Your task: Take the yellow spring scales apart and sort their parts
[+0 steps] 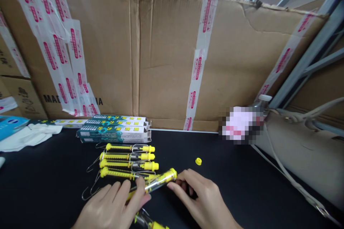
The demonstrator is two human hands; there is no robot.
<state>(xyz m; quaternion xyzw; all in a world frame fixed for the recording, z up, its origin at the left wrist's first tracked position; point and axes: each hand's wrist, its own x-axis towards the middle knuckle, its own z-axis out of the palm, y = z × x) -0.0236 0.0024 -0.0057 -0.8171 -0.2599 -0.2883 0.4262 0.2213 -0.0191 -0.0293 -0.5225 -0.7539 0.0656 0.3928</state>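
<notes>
My left hand (118, 205) grips a clear tube with yellow ends, a spring scale (157, 181), lifted just above the black table (236, 175). My right hand (200, 198) pinches the yellow cap end of the same scale with thumb and fingers. Behind it lie several more yellow spring scales (129, 161) with wire hooks, side by side. Another yellow-ended tube (149, 222) peeks out under my left hand. A loose yellow cap (198, 161) lies on the table beyond my right hand.
Long printed boxes (115, 128) are stacked behind the scales. White cloth (29, 136) and a blue pack (10, 125) lie at far left. A taped cardboard wall (166, 61) stands behind the table. A padded roll with cords (301, 150) runs along the right.
</notes>
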